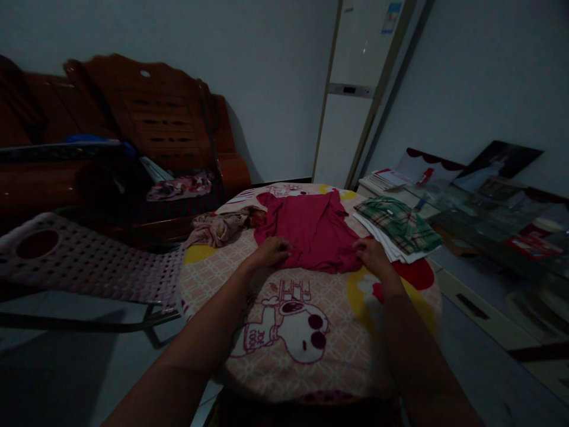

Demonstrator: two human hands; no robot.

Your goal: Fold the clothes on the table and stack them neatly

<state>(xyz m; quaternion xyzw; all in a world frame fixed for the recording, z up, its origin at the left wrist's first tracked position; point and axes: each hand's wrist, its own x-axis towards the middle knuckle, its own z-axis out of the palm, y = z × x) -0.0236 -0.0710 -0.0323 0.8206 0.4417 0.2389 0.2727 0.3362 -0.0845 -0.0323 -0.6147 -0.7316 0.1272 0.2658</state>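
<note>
A dark pink shirt [309,231] lies spread on a round table covered with a patterned cloth [284,308] that has a cartoon dog on it. On the shirt's left edge, my left hand [272,251] has its fingers closed on the fabric. My right hand [372,255] pinches the shirt's near right corner. Left of the shirt is a crumpled beige and brown cloth [222,226]. To its right sits a green plaid garment [400,222] on top of folded white cloth [377,234].
A woven reclining chair [120,255] stands at the left, before a carved wooden sofa [155,118] with clothes on its seat. Along the right runs a low cabinet with a glass top [484,219], bearing papers and a photo. A tall white air conditioner [344,118] stands behind.
</note>
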